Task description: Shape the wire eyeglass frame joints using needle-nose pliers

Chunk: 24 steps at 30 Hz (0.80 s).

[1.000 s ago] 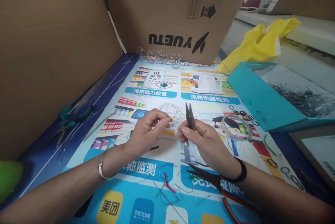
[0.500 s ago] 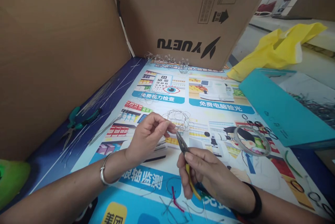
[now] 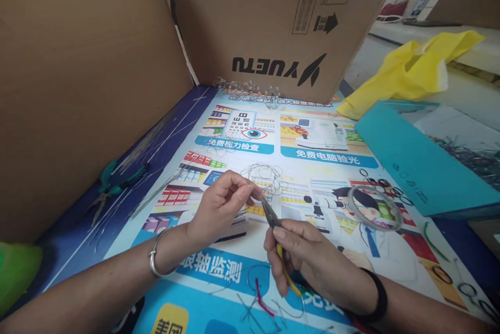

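Note:
Thumb and forefinger of my left hand [image 3: 222, 206] are closed in a pinch on thin wire. A loose ring of looped wire [image 3: 269, 167] shows just beyond these fingertips; the exact spot where it is gripped is hidden. My right hand [image 3: 308, 256] is wrapped around needle-nose pliers [image 3: 270, 212] with yellow handles. The pliers' jaws look closed, and their tips meet the left fingertips. Below the hands, cut wire scraps [image 3: 253, 313] and a dark red strip [image 3: 261, 300] lie on the printed sheet [image 3: 289, 177].
Teal-handled pliers [image 3: 113, 183] and straight wires [image 3: 146, 141] lie at left. Cardboard walls [image 3: 273, 11] stand behind. A clear tape roll [image 3: 375, 208], black rings [image 3: 385, 184], a teal box [image 3: 422, 162] with wire pieces and a yellow bag [image 3: 410, 73] are at right.
The whole view has shifted slightly. Both hands keep nearly the same pose, with the pliers' tips still at the left fingertips.

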{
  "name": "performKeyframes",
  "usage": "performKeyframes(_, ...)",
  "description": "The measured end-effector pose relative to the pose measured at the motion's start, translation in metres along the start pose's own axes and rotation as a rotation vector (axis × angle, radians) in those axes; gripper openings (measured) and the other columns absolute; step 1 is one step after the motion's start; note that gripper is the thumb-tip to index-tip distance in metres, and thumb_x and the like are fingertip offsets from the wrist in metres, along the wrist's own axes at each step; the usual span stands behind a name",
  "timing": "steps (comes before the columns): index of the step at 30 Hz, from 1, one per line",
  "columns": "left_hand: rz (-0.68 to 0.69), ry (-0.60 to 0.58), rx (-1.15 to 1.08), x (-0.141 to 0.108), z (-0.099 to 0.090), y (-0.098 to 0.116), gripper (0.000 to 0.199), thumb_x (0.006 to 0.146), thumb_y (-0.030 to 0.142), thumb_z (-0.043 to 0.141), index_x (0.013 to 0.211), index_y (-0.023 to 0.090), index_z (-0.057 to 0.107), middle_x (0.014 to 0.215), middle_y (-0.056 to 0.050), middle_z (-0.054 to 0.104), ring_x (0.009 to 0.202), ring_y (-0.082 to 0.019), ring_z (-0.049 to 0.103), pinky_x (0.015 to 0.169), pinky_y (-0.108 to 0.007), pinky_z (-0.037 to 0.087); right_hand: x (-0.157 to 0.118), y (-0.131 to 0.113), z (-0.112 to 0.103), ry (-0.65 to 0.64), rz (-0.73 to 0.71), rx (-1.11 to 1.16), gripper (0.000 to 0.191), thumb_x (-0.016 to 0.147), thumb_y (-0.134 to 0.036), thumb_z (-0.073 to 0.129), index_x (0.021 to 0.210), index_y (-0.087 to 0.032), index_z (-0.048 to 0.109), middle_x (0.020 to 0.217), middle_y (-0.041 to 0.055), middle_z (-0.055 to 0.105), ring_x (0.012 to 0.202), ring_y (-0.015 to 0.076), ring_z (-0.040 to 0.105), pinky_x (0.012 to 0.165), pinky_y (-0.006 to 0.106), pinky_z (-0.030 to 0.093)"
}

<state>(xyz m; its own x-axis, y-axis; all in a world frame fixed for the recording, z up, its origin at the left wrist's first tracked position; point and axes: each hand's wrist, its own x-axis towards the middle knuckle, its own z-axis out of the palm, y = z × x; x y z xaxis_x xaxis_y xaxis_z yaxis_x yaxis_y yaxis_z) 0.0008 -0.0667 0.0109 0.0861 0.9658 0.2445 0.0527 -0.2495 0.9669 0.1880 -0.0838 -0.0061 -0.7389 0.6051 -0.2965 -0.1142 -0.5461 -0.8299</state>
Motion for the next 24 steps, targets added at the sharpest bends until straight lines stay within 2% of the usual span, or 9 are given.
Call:
performKeyframes(16,0.042,-0.019,0.04,-0.0011,0.0,-0.0002,0.006,0.088,0.02,0.049,0.083,0.018,0.051,0.085,-0.003,0.068,0.074,-0.011,0.063,0.069,-0.026,0.053,0.0016,-0.0005,-0.0004,0.002,0.016,-0.014,0.034,0.086,-0.049,0.048,0.081,-0.015,0.052,0.054,-0.0028,0.055,0.039,0.0087,0.054,0.038,0.018,0.035)
performKeyframes(20,-0.005,-0.034,-0.013,-0.0007,-0.0005,-0.0015,0.005,0.087,0.022,0.051,0.085,0.018,0.05,0.085,-0.003,0.067,0.074,-0.012,0.064,0.069,-0.026,0.054,0.0016,0.0013,-0.001,0.029,0.017,-0.054,0.036,0.086,-0.05,0.047,0.081,-0.015,0.052,0.052,-0.0043,0.053,0.037,0.0074,0.05,0.037,0.018,0.032)
performKeyframes(24,-0.05,-0.065,0.1,0.0001,-0.0016,-0.0015,0.008,0.085,0.023,0.054,0.089,0.017,0.059,0.085,-0.004,0.067,0.075,-0.012,0.063,0.068,-0.025,0.053,0.0004,0.0013,-0.0006,0.057,0.024,-0.117,0.036,0.087,-0.05,0.045,0.082,-0.016,0.051,0.051,-0.0049,0.051,0.036,0.0064,0.048,0.036,0.017,0.029)
